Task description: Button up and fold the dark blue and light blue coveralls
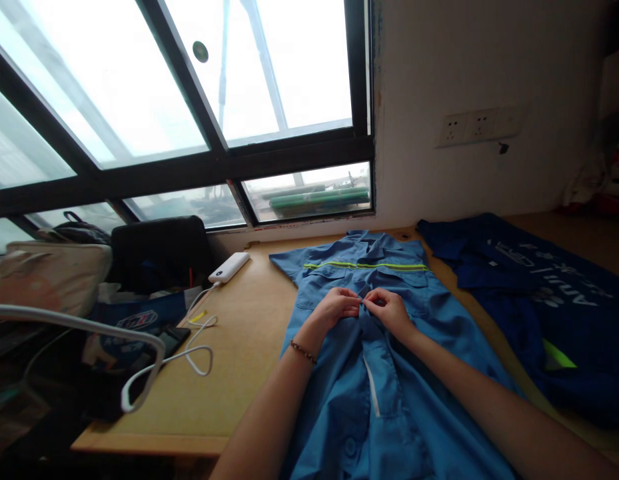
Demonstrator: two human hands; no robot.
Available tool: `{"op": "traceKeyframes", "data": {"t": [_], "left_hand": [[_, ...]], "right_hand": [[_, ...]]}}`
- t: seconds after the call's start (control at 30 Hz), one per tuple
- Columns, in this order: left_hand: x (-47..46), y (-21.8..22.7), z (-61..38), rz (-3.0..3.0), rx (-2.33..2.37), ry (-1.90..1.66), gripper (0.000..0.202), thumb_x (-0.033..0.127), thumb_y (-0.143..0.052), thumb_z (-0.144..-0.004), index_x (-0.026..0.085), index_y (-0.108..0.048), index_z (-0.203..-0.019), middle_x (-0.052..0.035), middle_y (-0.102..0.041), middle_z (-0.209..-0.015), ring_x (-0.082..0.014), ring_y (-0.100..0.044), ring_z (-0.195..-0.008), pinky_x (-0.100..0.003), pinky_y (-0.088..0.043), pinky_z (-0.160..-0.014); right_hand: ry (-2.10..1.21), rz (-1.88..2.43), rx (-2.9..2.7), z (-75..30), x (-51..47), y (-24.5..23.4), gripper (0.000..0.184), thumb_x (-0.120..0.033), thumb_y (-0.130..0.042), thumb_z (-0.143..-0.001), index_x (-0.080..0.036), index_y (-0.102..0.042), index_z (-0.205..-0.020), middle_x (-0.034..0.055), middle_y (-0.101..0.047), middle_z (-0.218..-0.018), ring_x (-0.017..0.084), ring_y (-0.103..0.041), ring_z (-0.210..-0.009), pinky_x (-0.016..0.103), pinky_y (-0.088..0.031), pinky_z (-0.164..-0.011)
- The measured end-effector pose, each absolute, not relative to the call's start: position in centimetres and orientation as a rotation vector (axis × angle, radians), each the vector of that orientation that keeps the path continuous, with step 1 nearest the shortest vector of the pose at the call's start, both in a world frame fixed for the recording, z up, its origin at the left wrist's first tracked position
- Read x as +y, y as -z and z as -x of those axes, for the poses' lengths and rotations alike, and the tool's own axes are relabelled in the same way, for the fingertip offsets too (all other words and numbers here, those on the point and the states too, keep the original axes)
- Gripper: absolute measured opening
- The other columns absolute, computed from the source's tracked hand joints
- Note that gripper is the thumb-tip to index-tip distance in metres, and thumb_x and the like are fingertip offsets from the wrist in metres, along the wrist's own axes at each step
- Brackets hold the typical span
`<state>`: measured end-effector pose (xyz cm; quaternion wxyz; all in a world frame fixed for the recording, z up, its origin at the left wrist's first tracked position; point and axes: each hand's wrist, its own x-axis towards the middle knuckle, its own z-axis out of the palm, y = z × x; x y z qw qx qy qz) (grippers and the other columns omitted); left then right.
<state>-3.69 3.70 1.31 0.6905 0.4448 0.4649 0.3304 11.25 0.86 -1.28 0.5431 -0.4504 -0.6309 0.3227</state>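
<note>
Pinching the front placket point(372, 327) of a blue shirt point(339, 373), the left hand point(338, 307) and right hand point(390, 312) hold their fingers narrow, tips nearly meeting; the shirt spreads beyond and below them. Tugging the loose shirt unevenly could pull the placket free.

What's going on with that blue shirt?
A person is pinching the front strip of the blue shirt with both hands, the left hand and right hand close together. What is between their fingertips is too small to tell. The shirt lies spread on the wooden table, and lower down a round button shows beside the strip. A darker blue garment lies to the right, and a white device with a cable is to the left.
</note>
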Motion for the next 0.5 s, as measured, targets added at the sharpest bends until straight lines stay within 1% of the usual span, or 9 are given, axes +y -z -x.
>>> {"op": "traceKeyframes", "data": {"t": [0.07,0.27,0.43,0.5], "left_hand": [[3.6,-1.2,3.6,-0.99,1.061,-0.771,0.017,0.008,-0.068,-0.059,0.01,-0.054,-0.068,0.0008,-0.056,-0.053,-0.0081,-0.056,-0.047,-0.019,-0.047,-0.051],[3.6,-1.1,3.3,-0.957,1.101,-0.801,0.018,0.006,-0.067,-0.058,0.01,-0.054,-0.071,0.0008,-0.055,-0.054,-0.0076,-0.054,-0.047,-0.018,-0.045,-0.049],[3.6,-1.2,3.2,-0.897,1.073,-0.785,0.017,0.006,-0.066,-0.06,0.011,-0.053,-0.071,0.0019,-0.054,-0.053,-0.0065,-0.053,-0.046,-0.017,-0.044,-0.049],[3.5,-1.3,3.2,-0.875,1.03,-0.755,0.016,0.006,-0.065,-0.061,0.011,-0.053,-0.071,0.0022,-0.054,-0.052,-0.0063,-0.052,-0.045,-0.017,-0.043,-0.048]], "right_hand": [[-0.738,1.061,-1.519,-11.2,0.8,1.4,0.012,-0.026,-0.057,-0.07,-0.017,-0.057,-0.062,0.0023,-0.062,-0.068,0.015,-0.058,-0.063,0.025,-0.046,-0.059],[-0.608,1.069,-1.576,-11.1,0.2,1.1,0.01,-0.026,-0.057,-0.073,-0.019,-0.063,-0.075,0.0019,-0.062,-0.072,0.015,-0.058,-0.064,0.025,-0.047,-0.06],[-0.48,1.025,-1.647,-11.1,-0.2,0.7,0.009,-0.023,-0.056,-0.075,-0.02,-0.064,-0.075,0.0021,-0.062,-0.076,0.015,-0.057,-0.069,0.027,-0.047,-0.065],[-0.469,1.024,-1.637,-11.1,-0.2,0.7,0.009,-0.023,-0.055,-0.075,-0.02,-0.064,-0.074,0.0024,-0.062,-0.076,0.015,-0.058,-0.07,0.026,-0.047,-0.064]]}}
